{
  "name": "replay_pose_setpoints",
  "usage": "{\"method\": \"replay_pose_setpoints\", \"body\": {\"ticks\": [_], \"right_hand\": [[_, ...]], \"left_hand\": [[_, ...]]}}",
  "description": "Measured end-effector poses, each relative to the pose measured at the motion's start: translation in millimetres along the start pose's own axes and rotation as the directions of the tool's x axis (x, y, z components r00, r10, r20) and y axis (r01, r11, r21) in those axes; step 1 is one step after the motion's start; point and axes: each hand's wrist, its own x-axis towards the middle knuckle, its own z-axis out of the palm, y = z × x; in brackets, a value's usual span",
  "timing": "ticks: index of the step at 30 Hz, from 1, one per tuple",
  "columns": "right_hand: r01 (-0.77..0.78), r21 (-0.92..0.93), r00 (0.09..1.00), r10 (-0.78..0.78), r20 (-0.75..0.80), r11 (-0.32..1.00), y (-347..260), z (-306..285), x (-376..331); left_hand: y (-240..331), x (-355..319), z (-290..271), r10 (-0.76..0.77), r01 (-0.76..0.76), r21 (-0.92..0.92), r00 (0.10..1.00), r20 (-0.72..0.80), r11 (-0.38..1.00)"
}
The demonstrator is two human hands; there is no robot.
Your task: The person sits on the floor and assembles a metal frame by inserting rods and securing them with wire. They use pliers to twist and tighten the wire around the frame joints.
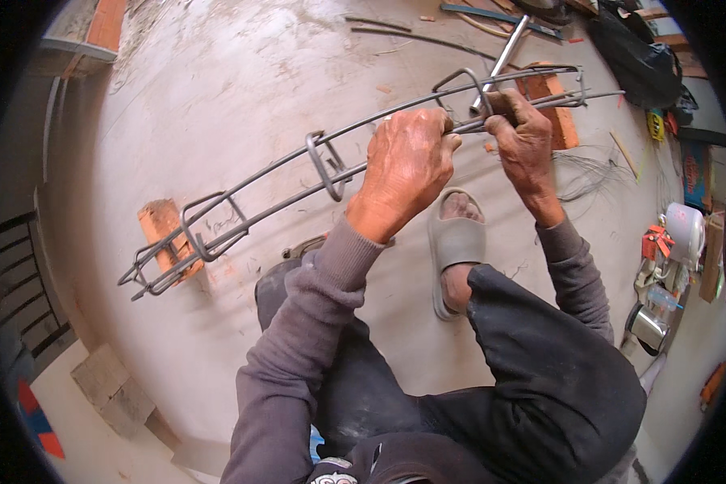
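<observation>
A long reinforcing-bar cage (266, 171) with several bent stirrups lies slantwise before me. Its left end rests on an orange brick (161, 216), its right end on another brick (569, 127). My left hand (411, 165) is closed round the nearer bar, right of the cage's middle; its fingertips are partly hidden. Just to the right, my right hand (524, 145) has thumb and fingers closed on the bars beside a stirrup (457, 74). Whether it also holds a small piece of wire cannot be made out.
Loose thin wire (593, 173) lies right of my right hand. Beyond the cage are a shiny metal tube (508, 56), loose rods (411, 36) and a black bag (637, 60). A steel kettle (647, 327) stands far right. My sandalled foot (457, 242) is below the cage.
</observation>
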Motion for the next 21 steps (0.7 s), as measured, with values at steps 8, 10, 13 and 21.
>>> {"method": "replay_pose_setpoints", "body": {"ticks": [8,10,13,21], "right_hand": [[-0.067,0.187,0.998,0.064,0.021,0.98,-1,1,1],[-0.128,0.204,0.992,0.122,0.044,0.971,-3,-1,1],[-0.202,0.236,0.978,0.185,0.092,0.951,-7,-6,1],[-0.034,0.175,0.999,0.034,0.006,0.984,-3,-11,1]], "left_hand": [[5,24,50,0.083,-0.075,0.069,0.99,-0.115,0.995],[9,23,54,0.069,-0.058,0.072,0.985,-0.156,0.996],[12,27,58,0.041,-0.028,0.092,0.988,-0.146,0.995],[10,29,58,0.052,-0.037,0.092,0.985,-0.163,0.995]]}}
